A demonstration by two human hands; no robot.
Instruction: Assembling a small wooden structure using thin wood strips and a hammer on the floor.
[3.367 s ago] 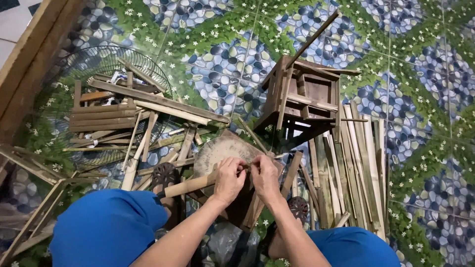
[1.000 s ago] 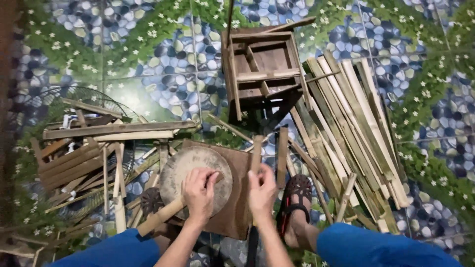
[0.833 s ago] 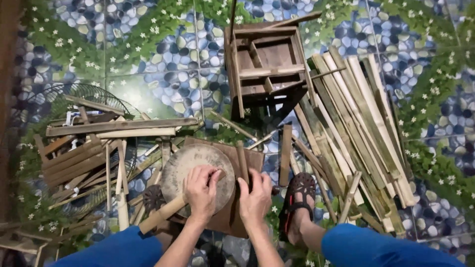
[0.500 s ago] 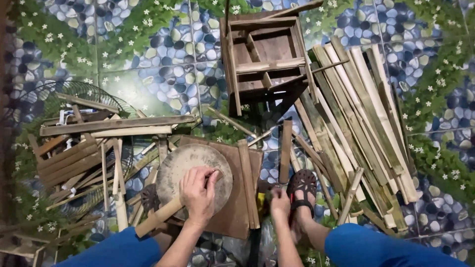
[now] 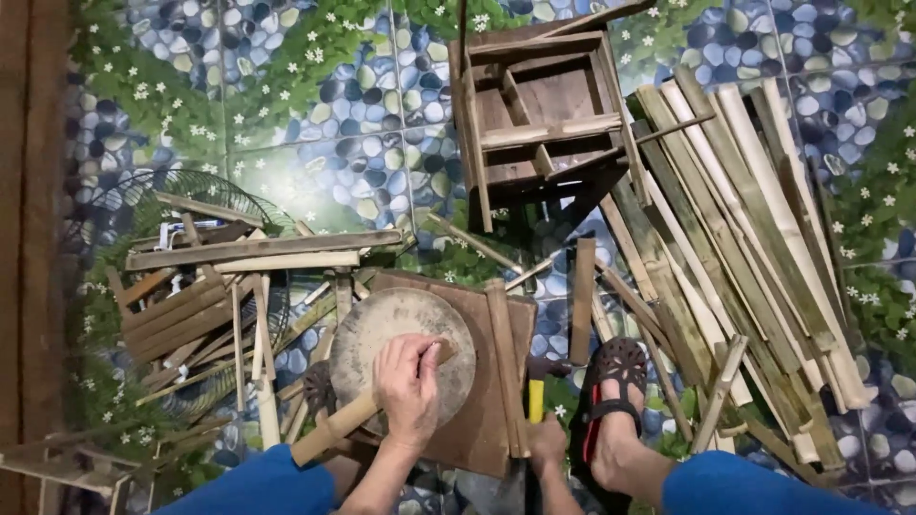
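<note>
My left hand (image 5: 408,381) is closed on a short bamboo stick (image 5: 329,434) that lies slanted across a round wooden chopping block (image 5: 382,329). The block rests on a square brown board (image 5: 482,434). A bamboo slat (image 5: 504,367) lies along the board's right side, with no hand on it. My right hand (image 5: 546,446) is low at the board's right edge, its fingers curled around a yellow-handled tool (image 5: 535,399) that sticks up out of the fist. My sandalled foot (image 5: 615,391) is just right of that hand.
A dark wooden stool (image 5: 534,105) lies tipped over behind the board. Several long bamboo slats (image 5: 744,248) fan out at the right. More slats (image 5: 258,253) are stacked on a wire fan guard (image 5: 143,195) at the left. A wooden beam (image 5: 38,191) runs along the left edge.
My right hand set the bamboo slat down on the board's right side, let it go and dropped to the yellow-handled tool. My left hand stayed on the stick on the block.
</note>
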